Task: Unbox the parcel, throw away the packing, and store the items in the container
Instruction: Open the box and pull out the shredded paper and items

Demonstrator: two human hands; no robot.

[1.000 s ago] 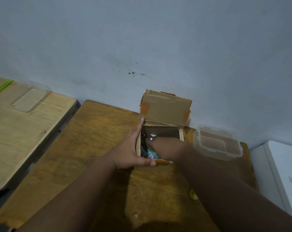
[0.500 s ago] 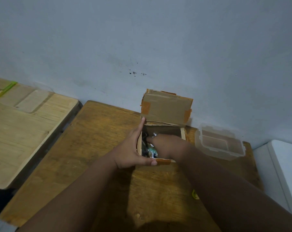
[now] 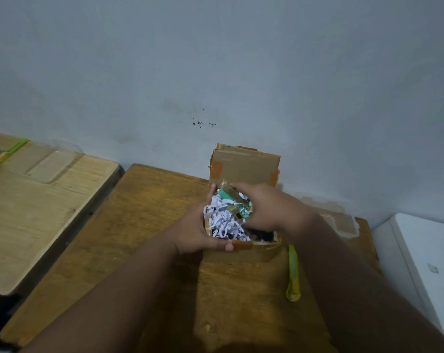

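Observation:
A small cardboard parcel box (image 3: 244, 166) stands open on the brown wooden table (image 3: 144, 225), its lid flap upright against the wall. My left hand (image 3: 195, 233) grips the box's left side and front corner. My right hand (image 3: 264, 210) is above the box, shut on a clump of items: a green piece with gold-coloured parts (image 3: 235, 200). White shredded paper packing (image 3: 224, 221) spills up with it. A clear plastic container (image 3: 340, 221) sits to the right of the box, partly hidden by my right forearm.
A yellow-green utility knife (image 3: 293, 273) lies on the table right of the box front. A lighter wooden table (image 3: 32, 200) stands at left with a clear lid (image 3: 50, 165) and a green tool (image 3: 12, 150). A white surface (image 3: 427, 253) is at right.
My right hand has come up out of the box holding the green and gold items, dragging white shredded paper up with it. My left hand keeps hold of the box.

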